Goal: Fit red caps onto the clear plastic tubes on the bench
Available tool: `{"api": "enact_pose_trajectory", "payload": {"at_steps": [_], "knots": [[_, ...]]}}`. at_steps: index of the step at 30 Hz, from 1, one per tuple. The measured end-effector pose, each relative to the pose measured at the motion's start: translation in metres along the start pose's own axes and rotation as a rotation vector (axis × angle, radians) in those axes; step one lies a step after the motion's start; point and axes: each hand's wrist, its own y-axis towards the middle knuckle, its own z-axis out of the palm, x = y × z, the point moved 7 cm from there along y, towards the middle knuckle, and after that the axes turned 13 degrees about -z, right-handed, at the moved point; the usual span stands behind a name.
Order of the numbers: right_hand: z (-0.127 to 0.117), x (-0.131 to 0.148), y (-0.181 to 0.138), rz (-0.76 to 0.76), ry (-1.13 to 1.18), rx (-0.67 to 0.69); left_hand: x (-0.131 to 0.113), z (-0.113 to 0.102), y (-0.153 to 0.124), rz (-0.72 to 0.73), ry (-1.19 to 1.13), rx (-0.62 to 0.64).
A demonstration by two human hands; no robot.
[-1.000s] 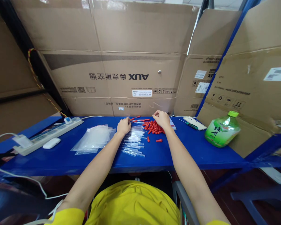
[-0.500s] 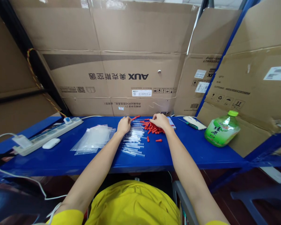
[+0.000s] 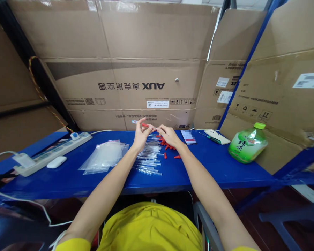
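My left hand (image 3: 140, 135) is closed on a red rubber bulb (image 3: 146, 125), raised over the far side of the blue table. Fingertip to fingertip with it, my right hand (image 3: 169, 136) pinches at a small piece. A bit of red shows between the hands, but the fingers hide most of what the right one grips. Below them lies a pile of clear dropper tubes (image 3: 149, 157). More red rubber bulbs (image 3: 170, 146) are heaped under the right hand, and a single loose bulb (image 3: 165, 156) sits at the near side of the heap.
Clear zip bags (image 3: 104, 157) are stacked left of the tubes. Farther left are a power strip (image 3: 54, 153) and a white case (image 3: 57, 162). On the right lie a phone (image 3: 188, 136), a green-handled tool (image 3: 214, 140) and a green tea bottle (image 3: 247, 144). Cardboard (image 3: 157, 45) walls the back.
My right hand has left the heap of red bulbs and moved left to meet my left hand. Both hands are raised together, and the phone is uncovered.
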Motion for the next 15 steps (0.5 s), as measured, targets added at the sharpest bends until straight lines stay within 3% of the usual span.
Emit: {"api": "enact_pose_trajectory", "payload": {"at_steps": [6,11,15], "knots": [[0.003,0.006,0.003,-0.029,0.171,-0.192,0.008,0.001,0.001,-0.097,0.097,0.066],[-0.007,0.003,-0.003,0.046,0.076,-0.369,-0.001,0.010,-0.009,0.070,0.517,0.130],[-0.008,0.009,-0.005,0.032,-0.006,-0.361,-0.009,0.011,-0.014,0.126,0.652,0.110]]}}
